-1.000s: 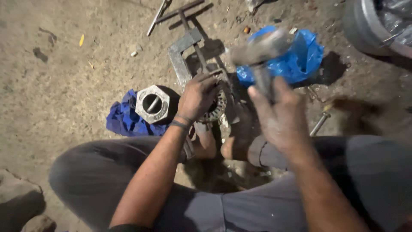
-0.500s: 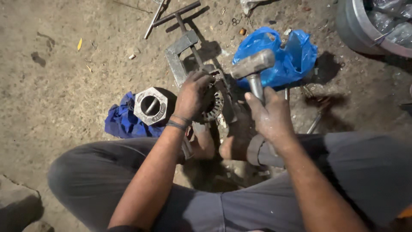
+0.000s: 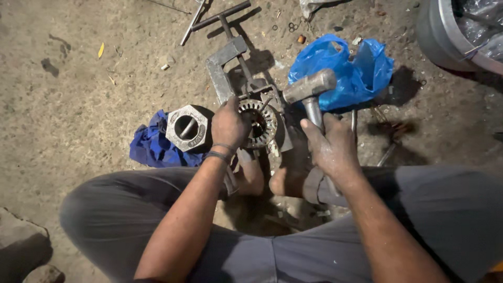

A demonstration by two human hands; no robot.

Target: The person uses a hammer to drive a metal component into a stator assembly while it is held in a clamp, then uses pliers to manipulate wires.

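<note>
Seen from above, a person sits on a sandy dirt floor (image 3: 78, 94) with knees spread in grey trousers. Farthest left among the things, a crumpled dark blue cloth (image 3: 152, 149) lies on the ground, and a grey hexagonal metal block with a round hole (image 3: 187, 127) rests on its right edge. Just right of that, the left hand (image 3: 229, 126), a dark band at the wrist, presses down on the left rim of a round toothed metal ring with a hollow centre (image 3: 259, 121), fingers curled over it. The ring sits at the lower end of a grey metal clamp frame with a long screw and crossbar handle (image 3: 225, 57) that runs up and away. To the right, the right hand (image 3: 332, 149) is closed around the shaft of a steel-headed hammer (image 3: 309, 86), whose head hangs just beside the ring's upper right. Behind the hammer lies a crumpled bright blue plastic bag (image 3: 348, 71). At the top right corner stands a grey metal tub (image 3: 437, 31).
</note>
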